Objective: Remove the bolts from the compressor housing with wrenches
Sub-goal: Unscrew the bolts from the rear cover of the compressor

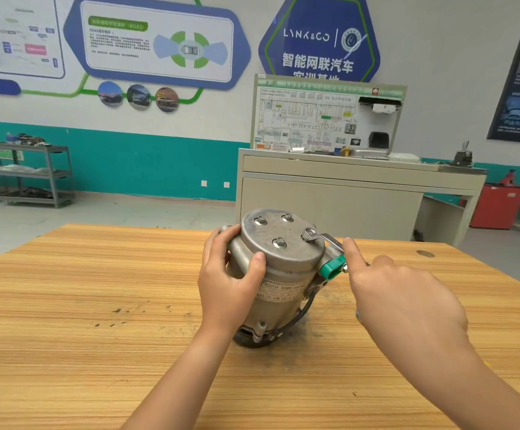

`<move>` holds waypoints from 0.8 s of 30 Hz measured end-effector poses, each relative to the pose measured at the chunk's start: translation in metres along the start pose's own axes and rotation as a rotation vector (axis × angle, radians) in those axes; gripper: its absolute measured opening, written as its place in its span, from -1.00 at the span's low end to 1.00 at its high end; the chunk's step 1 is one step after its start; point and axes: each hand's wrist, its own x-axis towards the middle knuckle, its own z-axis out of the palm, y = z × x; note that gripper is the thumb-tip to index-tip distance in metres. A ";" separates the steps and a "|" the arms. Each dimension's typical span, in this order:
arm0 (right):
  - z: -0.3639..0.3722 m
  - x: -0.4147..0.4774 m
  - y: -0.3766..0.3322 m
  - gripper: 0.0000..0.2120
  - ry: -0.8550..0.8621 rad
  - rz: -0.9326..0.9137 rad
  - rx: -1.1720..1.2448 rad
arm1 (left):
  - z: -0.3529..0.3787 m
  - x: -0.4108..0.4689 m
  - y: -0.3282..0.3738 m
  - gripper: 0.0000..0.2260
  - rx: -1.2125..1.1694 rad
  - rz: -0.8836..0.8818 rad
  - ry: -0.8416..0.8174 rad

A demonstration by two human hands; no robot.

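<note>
1. Four bolts [280, 242] sit in the round end cap of the compressor housing [283, 268], which stands on end near the middle of the wooden table [97, 305], slightly tilted.
2. Its side label [280, 290] reads "8320134 SGMW"; the rest is too small to read.
3. A green cap [331, 268] covers a port on the housing's right side.
4. The left hand [230, 274] grips the housing's left side, with the fingers wrapped behind and the thumb pressed on the front.
5. The wrench [321, 238] has its ring end seated on the right-hand bolt. The right hand [401, 293] seems to clamp its handle with the forefinger stretched along it, though the hand's back hides most of the grip.
6. The two hands are apart, with the housing between them.
7. A blue wall sign [317, 38] reads "LYNK&CO" above "智能网联汽车", and a wall panel [156, 41] has a green heading ending in "ADAS".
8. A wiring-diagram board [308, 119] stands on a beige cabinet [330, 197] behind the table.
9. The lower wall is teal, with grey shelving [32, 175] at the left and a red cabinet [494, 209] at the right.
</note>
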 end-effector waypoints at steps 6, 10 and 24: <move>0.057 0.022 0.035 -0.79 0.641 -0.015 0.263 | -0.009 0.005 -0.004 -0.66 -0.070 -0.023 -0.030; 0.088 0.074 0.040 -0.77 0.700 -0.081 0.459 | -0.012 0.013 -0.004 -0.67 -0.073 -0.031 -0.103; 0.079 0.142 0.006 -0.75 0.686 0.359 1.205 | -0.009 0.016 -0.005 -0.59 -0.050 -0.020 -0.120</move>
